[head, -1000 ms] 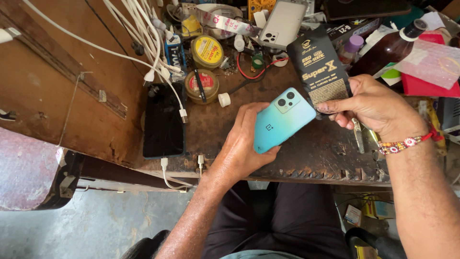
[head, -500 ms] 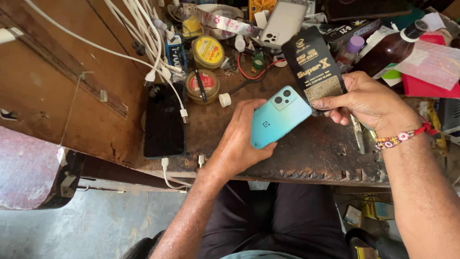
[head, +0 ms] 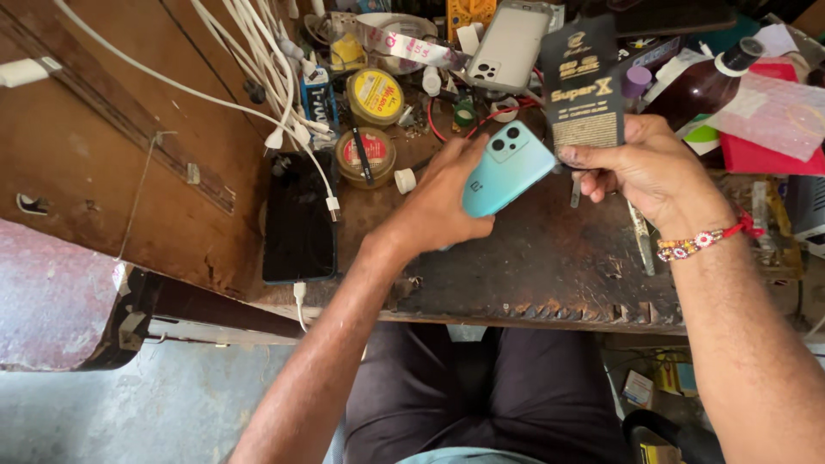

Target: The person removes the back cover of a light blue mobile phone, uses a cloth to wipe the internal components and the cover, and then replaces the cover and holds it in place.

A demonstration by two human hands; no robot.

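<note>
My left hand [head: 443, 196] grips a light blue phone [head: 509, 167], back side up with its camera lenses showing, held just above a dark worn workbench [head: 550, 266]. My right hand [head: 646, 168] pinches a flat black packet with gold print [head: 583, 84], held upright beside the phone's upper end. A beaded bracelet with red thread [head: 700, 241] circles my right wrist. A thin metal tool [head: 640, 236] lies on the bench under my right hand.
A black phone [head: 299, 225] lies screen up at the bench's left with a white cable plugged in. Round tins [head: 375, 94], tape, a white phone case [head: 509, 45], a brown bottle [head: 700, 86] and red boxes crowd the back. White cables [head: 258, 51] hang left.
Both hands have shifted slightly up and away from me with the blue phone and black packet; the packet now stands more upright next to the phone's top.
</note>
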